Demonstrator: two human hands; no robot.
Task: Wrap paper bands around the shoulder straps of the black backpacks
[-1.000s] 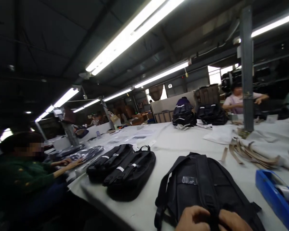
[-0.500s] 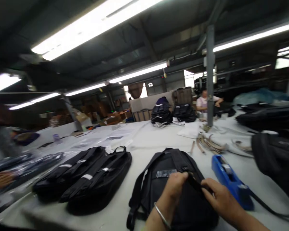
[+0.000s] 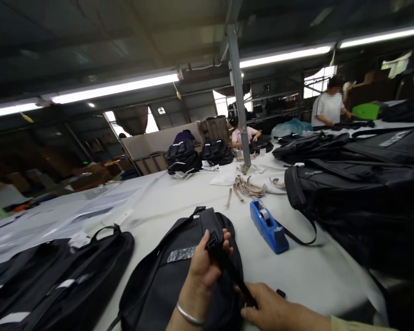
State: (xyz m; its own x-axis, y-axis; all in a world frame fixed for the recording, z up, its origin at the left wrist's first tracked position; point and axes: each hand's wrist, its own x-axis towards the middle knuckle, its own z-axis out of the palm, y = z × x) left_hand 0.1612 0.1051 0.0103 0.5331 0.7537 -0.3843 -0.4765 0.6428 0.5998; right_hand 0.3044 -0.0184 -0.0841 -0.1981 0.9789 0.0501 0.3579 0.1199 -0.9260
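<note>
A black backpack (image 3: 158, 280) lies on the white table in front of me, with a shiny clear patch (image 3: 181, 254) on its panel. My left hand (image 3: 207, 262), a silver bangle at its wrist, is closed round the padded shoulder strap (image 3: 211, 220) where its buckle (image 3: 212, 242) sits. From there the black webbing (image 3: 232, 273) runs down to my right hand (image 3: 265, 303), whose fingers are closed on it. The webbing looks stretched between both hands. Its end beyond the right hand is partly hidden.
A blue tape dispenser (image 3: 269, 227) stands right of the backpack. More black backpacks lie at left (image 3: 89, 271) and are piled at right (image 3: 359, 197). Beige strips (image 3: 248, 187) lie behind the dispenser, near a grey post (image 3: 239, 96). Co-workers (image 3: 327, 108) stand further back.
The view has swung right. My left hand has turned and now wraps the shoulder strap at the buckle. My right hand has moved down, away from the left, holding the webbing.
</note>
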